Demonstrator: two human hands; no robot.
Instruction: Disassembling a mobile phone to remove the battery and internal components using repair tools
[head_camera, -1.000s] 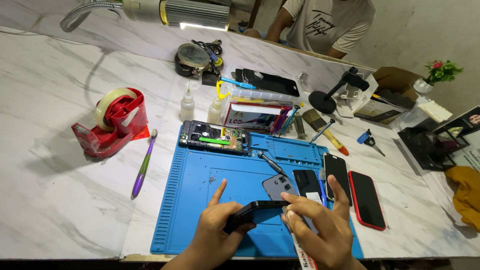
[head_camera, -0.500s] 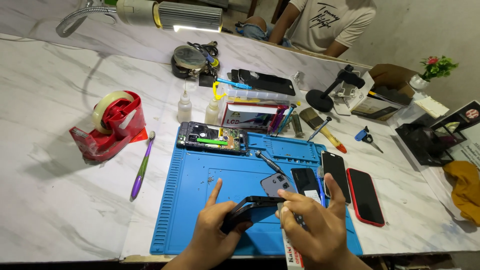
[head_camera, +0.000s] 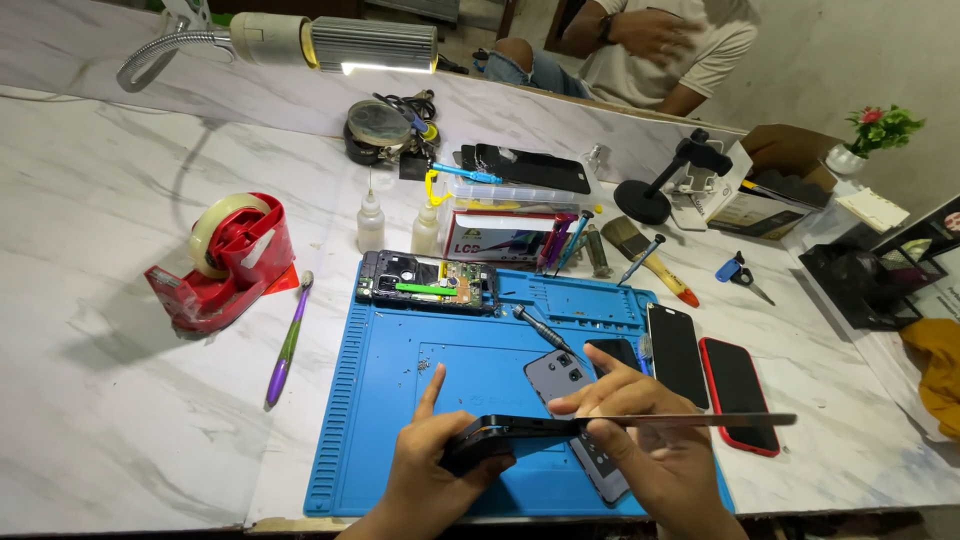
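- The left hand (head_camera: 432, 468) grips a dark phone (head_camera: 490, 440) by its left end, fingers curled around the edge and the index finger pointing up, above the near part of the blue mat (head_camera: 400, 400).
- The right hand (head_camera: 640, 450) is closed on a thin flat blade (head_camera: 690, 421), thumb and fingers pinching it; the blade lies level, its tip meeting the phone's right end and its far end reaching past a red-cased phone (head_camera: 738, 392).
- Under the right hand lies a grey back cover (head_camera: 553, 374), partly hidden by the fingers.
- A screwdriver (head_camera: 540, 329) lies on the mat just beyond the cover.
- An opened phone (head_camera: 427, 281) with its board showing lies at the mat's far left corner.
- A black phone (head_camera: 676, 340) lies on the mat's right edge, just beside the red-cased one.
- On the marble counter (head_camera: 120, 420) to the left stand a red tape dispenser (head_camera: 225, 260) and, near it, a purple pen (head_camera: 287, 340).
- Two small bottles (head_camera: 371, 222) stand behind the opened phone.
- A lamp (head_camera: 330, 45) hangs over the far side, and another person sits beyond the counter.
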